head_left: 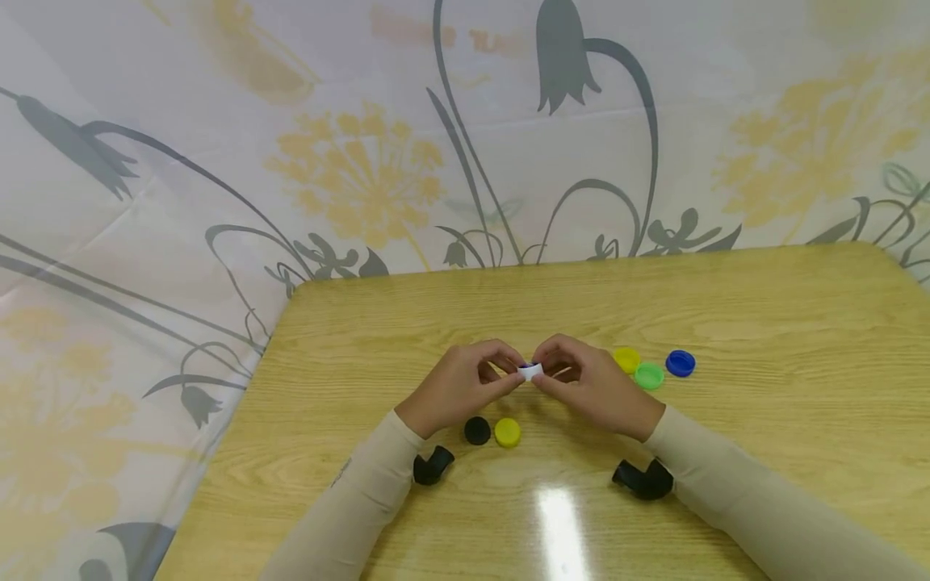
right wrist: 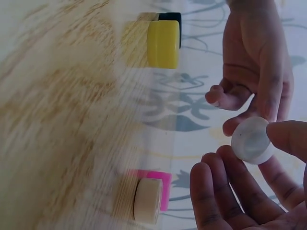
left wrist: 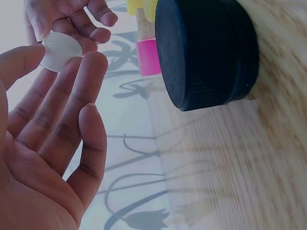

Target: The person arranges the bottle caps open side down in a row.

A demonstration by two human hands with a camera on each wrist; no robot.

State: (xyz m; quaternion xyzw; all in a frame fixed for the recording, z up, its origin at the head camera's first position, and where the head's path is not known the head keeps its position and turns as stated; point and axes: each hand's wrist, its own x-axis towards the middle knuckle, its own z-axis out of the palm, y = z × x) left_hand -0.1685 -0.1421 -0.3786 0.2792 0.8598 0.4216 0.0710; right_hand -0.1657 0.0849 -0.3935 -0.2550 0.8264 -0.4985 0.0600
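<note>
Between the two hands, over the table, is a white bottle cap with a ribbed side, its flat top seen in the right wrist view. A sliver of blue shows at its upper edge in the head view. My left hand pinches the cap from the left with thumb and fingertips. From the other side my right hand pinches the same cap. Below the left hand lie a black cap and a yellow cap, side by side. A pink cap stands farther back in the left wrist view.
Beyond the right hand lie another yellow cap, a green cap and a blue cap. A whitish cap stands before the pink one in the right wrist view. A flower-patterned cloth hangs behind the wooden table.
</note>
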